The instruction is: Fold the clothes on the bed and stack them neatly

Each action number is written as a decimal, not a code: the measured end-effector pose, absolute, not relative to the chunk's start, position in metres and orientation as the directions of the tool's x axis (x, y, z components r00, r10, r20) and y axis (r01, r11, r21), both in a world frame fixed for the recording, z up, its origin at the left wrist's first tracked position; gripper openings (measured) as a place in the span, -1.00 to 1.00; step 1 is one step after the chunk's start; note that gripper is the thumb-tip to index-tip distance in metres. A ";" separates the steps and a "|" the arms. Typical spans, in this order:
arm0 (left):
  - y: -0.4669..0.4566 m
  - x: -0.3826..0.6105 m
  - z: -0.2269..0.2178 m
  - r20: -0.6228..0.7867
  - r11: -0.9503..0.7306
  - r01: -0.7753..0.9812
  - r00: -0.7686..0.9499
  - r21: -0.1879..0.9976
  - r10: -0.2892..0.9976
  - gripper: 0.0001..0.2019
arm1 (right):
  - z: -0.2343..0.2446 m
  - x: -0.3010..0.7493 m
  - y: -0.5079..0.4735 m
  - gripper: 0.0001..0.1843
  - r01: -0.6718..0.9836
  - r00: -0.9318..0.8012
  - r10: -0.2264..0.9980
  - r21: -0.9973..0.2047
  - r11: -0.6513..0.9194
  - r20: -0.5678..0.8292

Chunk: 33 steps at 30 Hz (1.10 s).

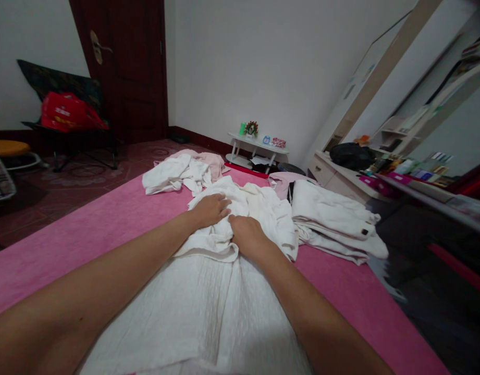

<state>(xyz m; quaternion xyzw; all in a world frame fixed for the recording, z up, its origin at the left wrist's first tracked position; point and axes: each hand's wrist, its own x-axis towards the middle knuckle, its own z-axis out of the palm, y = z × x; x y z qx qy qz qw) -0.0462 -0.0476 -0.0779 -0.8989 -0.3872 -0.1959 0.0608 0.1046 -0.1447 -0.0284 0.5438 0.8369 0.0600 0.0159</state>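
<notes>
A crumpled white garment (263, 205) lies on the pink bed cover (107, 224) in front of me, its creamy folds bunched up. My left hand (212, 210) rests palm down on it, fingers stretched out and slightly apart. Just to the right, my right hand (246, 233) is closed on the same cloth, with its fingertips partly hidden in the folds. Nearer to me, textured white fabric (200, 307) spreads between my forearms; I cannot tell whether it is one piece with the bunched garment.
Folded white clothes (329, 219) are stacked at the right, beside a pale pink garment (281, 183). White and pink clothes (177, 174) lie at the far left. Beyond are a small white table (259, 144), a chair with a red bag (70, 112) and a cluttered dresser (333, 174).
</notes>
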 end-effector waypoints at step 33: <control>-0.045 -0.047 -0.080 0.386 -0.706 0.707 0.641 0.039 0.663 -0.63 | -0.028 0.103 -0.146 -0.70 0.909 -0.408 0.912 0.114 0.401 0.042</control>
